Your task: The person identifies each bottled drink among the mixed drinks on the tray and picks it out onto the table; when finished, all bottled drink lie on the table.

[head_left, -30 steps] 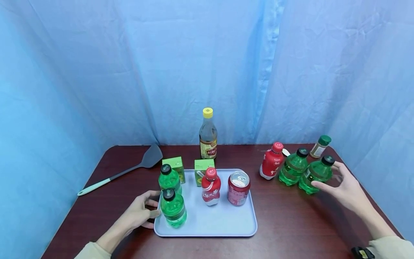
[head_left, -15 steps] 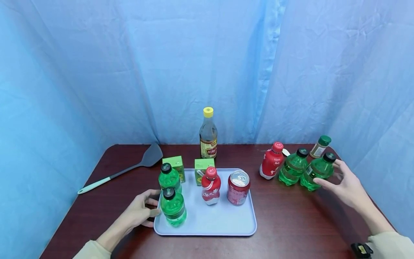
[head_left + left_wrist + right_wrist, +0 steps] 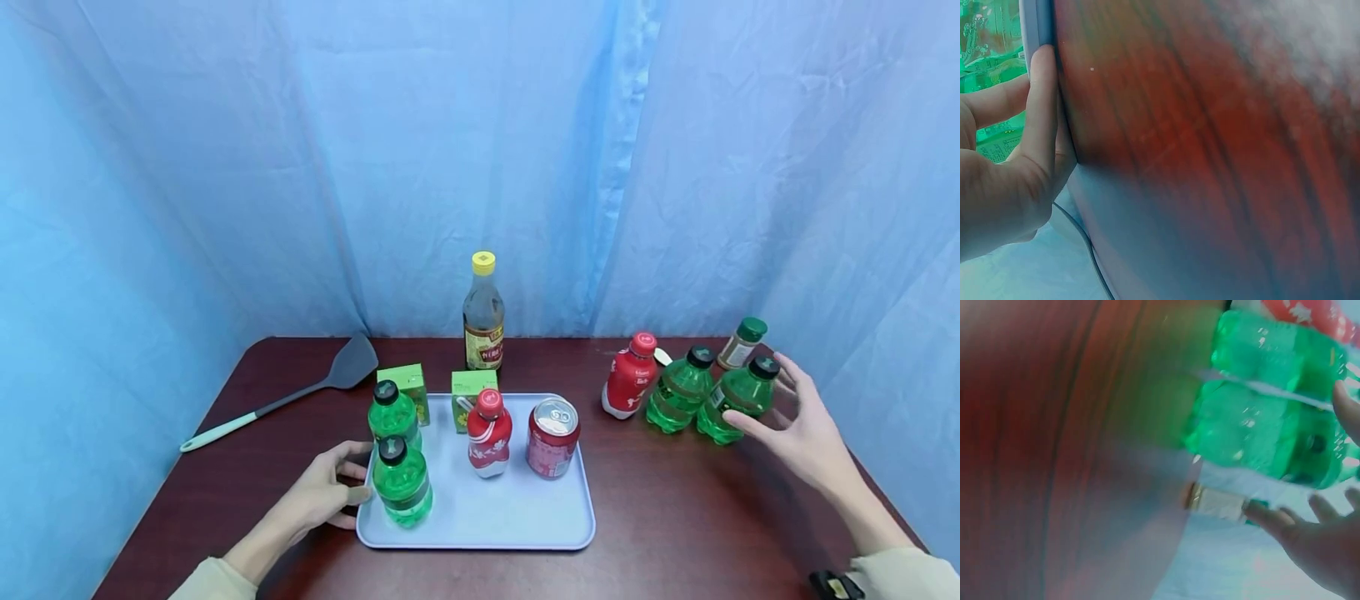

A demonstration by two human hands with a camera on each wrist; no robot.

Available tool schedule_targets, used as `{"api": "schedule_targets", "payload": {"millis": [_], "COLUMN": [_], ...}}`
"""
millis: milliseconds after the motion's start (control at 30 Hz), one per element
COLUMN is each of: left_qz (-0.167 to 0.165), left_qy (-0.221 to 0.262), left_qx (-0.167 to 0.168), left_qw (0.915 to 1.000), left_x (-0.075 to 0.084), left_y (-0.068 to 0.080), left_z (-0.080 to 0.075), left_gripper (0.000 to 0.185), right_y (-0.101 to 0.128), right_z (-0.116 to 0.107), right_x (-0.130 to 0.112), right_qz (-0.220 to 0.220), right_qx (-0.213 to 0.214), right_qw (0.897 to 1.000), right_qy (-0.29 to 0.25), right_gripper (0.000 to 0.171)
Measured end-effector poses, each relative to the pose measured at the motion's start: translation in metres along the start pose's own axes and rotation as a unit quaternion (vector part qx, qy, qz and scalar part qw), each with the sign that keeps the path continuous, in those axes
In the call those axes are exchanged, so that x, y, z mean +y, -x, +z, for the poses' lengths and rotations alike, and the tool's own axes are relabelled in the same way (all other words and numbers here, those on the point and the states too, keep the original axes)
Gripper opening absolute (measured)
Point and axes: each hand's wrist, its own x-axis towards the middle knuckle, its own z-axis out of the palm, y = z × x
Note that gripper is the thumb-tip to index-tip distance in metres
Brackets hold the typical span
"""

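My left hand (image 3: pixel 347 479) lies at the left rim of a pale blue tray (image 3: pixel 517 517). In the left wrist view its fingers (image 3: pixel 1041 112) rest straight along the tray's edge (image 3: pixel 1038 25). Right beside them on the tray stands a green bottle (image 3: pixel 402 483). My right hand (image 3: pixel 780 408) is spread around the rightmost green bottle (image 3: pixel 735 398) at the table's right. The thumb is in front of this bottle and the fingers are behind its cap, without clasping it. The right wrist view shows that bottle (image 3: pixel 1260 437) blurred, with my fingers (image 3: pixel 1272 522) apart.
The tray also carries a second green bottle (image 3: pixel 392 412), a red bottle (image 3: pixel 489 433) and a red can (image 3: pixel 553 437). Two green cartons (image 3: pixel 408 385), a yellow-capped bottle (image 3: pixel 483 317) and a spatula (image 3: pixel 300 392) stand behind. Right: red bottle (image 3: pixel 630 377), green bottle (image 3: pixel 678 392), spice jar (image 3: pixel 741 342).
My right hand has moved a little further back, closer around the rightmost green bottle. The left hand has stayed at the tray's rim.
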Motion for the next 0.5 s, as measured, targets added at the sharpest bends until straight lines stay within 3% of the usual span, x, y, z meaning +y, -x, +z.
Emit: {"api": "schedule_targets", "payload": {"millis": [133,267,367,500], "left_qz": [0.002,0.002,0.001,0.004], "left_qy": [-0.001,-0.002,-0.002,-0.003], "left_qx": [0.0,0.003,0.005,0.005], "left_qw": [1.0,1.0,1.0,1.0], "left_x": [0.0,-0.001,-0.002,-0.002], "left_y": [0.001,0.0,-0.001,-0.001], "left_z": [0.0,0.0,0.001,0.001], "left_gripper": [0.062,0.062,0.063,0.063], "right_y": [0.003,0.007,0.013,0.018], "right_z": [0.003,0.007,0.011,0.021], "right_x": [-0.024,-0.068,-0.105,-0.14], "right_qz": [-0.021,-0.061,-0.126,-0.236], "right_qx": [0.061,0.12,0.146,0.142], "right_qw": [0.997,0.986,0.972,0.946], "right_qy": [-0.048,-0.098,-0.131,-0.17], "right_gripper": [0.114,0.124,0.126,0.122]}}
